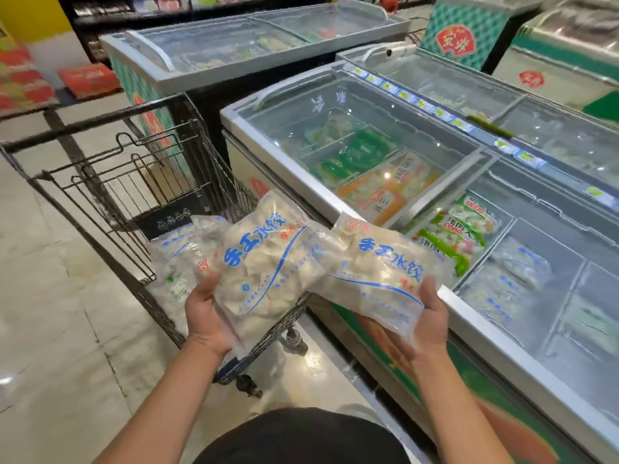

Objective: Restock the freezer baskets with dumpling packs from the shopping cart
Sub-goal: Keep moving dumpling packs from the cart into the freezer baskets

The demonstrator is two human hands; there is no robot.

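I hold two clear dumpling packs with blue lettering, one in each hand. My left hand (pixel 205 318) grips the lower edge of the left dumpling pack (pixel 264 259) above the shopping cart (pixel 110 182). My right hand (pixel 430 318) grips the end of the right dumpling pack (pixel 378 272) over the gap beside the freezer rim (pixel 469 316). More dumpling packs (pixel 174 259) lie in the cart's basket. Inside the freezer, similar blue-lettered packs in the baskets (pixel 516 266) show under the glass at the right.
Green packs (pixel 459 226) and orange packs (pixel 388 192) fill other freezer compartments. A sliding glass lid (pixel 351 128) covers the freezer's far half. Another chest freezer (pixel 234 45) stands behind the cart, and more stand to the right. Tiled floor lies at the left.
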